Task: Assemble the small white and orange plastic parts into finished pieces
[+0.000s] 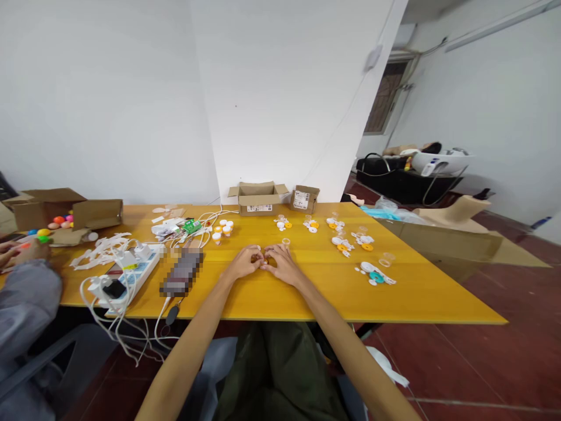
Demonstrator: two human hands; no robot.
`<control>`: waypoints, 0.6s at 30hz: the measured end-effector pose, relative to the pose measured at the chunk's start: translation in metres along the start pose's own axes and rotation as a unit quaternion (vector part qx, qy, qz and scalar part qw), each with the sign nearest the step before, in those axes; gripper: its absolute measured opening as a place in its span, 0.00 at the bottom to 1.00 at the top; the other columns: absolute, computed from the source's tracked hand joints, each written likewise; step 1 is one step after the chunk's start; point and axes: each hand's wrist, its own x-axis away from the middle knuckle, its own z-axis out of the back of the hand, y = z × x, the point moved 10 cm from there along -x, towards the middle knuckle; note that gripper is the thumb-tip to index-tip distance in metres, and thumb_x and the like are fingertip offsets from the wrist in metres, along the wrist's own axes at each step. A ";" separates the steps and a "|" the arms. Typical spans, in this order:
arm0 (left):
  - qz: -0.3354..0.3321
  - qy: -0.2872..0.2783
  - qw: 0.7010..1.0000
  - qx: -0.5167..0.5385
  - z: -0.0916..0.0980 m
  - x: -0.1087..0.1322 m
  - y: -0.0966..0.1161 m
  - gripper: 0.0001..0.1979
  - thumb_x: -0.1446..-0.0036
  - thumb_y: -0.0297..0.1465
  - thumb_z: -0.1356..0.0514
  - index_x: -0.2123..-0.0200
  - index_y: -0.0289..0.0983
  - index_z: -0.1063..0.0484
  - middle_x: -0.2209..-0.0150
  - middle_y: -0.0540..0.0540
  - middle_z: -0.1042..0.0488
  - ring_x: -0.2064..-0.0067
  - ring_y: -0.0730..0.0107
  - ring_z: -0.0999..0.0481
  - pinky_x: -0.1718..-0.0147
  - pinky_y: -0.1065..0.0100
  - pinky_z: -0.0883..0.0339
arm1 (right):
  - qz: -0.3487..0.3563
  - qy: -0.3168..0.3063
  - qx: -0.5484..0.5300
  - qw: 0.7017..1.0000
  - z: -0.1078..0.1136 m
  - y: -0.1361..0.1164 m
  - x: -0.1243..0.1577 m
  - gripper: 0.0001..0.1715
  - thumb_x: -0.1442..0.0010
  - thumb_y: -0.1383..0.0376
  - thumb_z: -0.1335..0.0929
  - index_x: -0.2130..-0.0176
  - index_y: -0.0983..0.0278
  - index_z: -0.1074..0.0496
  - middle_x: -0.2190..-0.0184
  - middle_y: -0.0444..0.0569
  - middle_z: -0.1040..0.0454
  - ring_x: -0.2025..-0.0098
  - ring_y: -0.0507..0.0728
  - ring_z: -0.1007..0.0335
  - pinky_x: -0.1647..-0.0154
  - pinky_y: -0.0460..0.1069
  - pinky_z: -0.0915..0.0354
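Note:
My left hand (243,263) and my right hand (283,266) meet over the middle of the wooden table (272,301). Their fingertips curl in and pinch together at something small, mostly hidden, with a whitish bit showing. Just behind my right hand stands a clear plastic ring or cup (286,241). To the left beyond my hands is a cluster of small white-and-yellow assembled pieces (222,230). On the right lie groups of loose parts: white discs with a yellow ring (314,224), more with another yellow ring (367,247), and a set with a teal ring (376,277).
An open cardboard box (258,204) and a smaller box (304,199) stand at the back. Left of me are a pixelated phone-like device (182,273), a power strip (146,272) with tangled cables, and a co-worker's sleeve (33,289) near a box of coloured balls (37,202).

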 end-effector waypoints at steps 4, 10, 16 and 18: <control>0.004 -0.001 1.000 0.002 -0.001 0.001 -0.002 0.07 0.48 0.25 0.41 0.74 0.38 0.25 0.70 0.48 0.26 0.64 0.67 0.27 0.60 0.67 0.32 | -0.001 -0.003 0.003 1.000 -0.001 0.000 0.000 0.05 0.41 0.61 0.28 0.65 0.58 0.28 0.51 0.51 0.28 0.48 0.62 0.36 0.44 0.61 0.41; 0.007 -0.002 1.000 0.004 -0.001 0.000 -0.003 0.07 0.48 0.25 0.41 0.74 0.38 0.26 0.70 0.48 0.26 0.63 0.67 0.27 0.59 0.66 0.32 | 0.002 0.000 -0.003 1.000 0.000 0.000 0.000 0.05 0.41 0.61 0.29 0.64 0.58 0.28 0.52 0.50 0.28 0.48 0.62 0.37 0.44 0.61 0.41; 0.009 -0.003 1.000 0.002 -0.002 0.000 -0.003 0.06 0.47 0.25 0.41 0.74 0.38 0.25 0.70 0.48 0.26 0.63 0.67 0.27 0.58 0.66 0.32 | 0.003 0.001 0.004 1.000 -0.001 0.000 0.001 0.05 0.41 0.60 0.29 0.64 0.58 0.28 0.52 0.51 0.28 0.48 0.62 0.36 0.44 0.62 0.41; 0.010 -0.004 1.000 0.003 -0.002 0.000 -0.004 0.07 0.47 0.26 0.41 0.74 0.38 0.25 0.70 0.48 0.26 0.63 0.67 0.27 0.59 0.66 0.32 | 0.000 -0.001 0.002 1.000 -0.001 0.001 0.000 0.05 0.41 0.60 0.29 0.64 0.58 0.28 0.51 0.51 0.28 0.47 0.62 0.37 0.43 0.62 0.41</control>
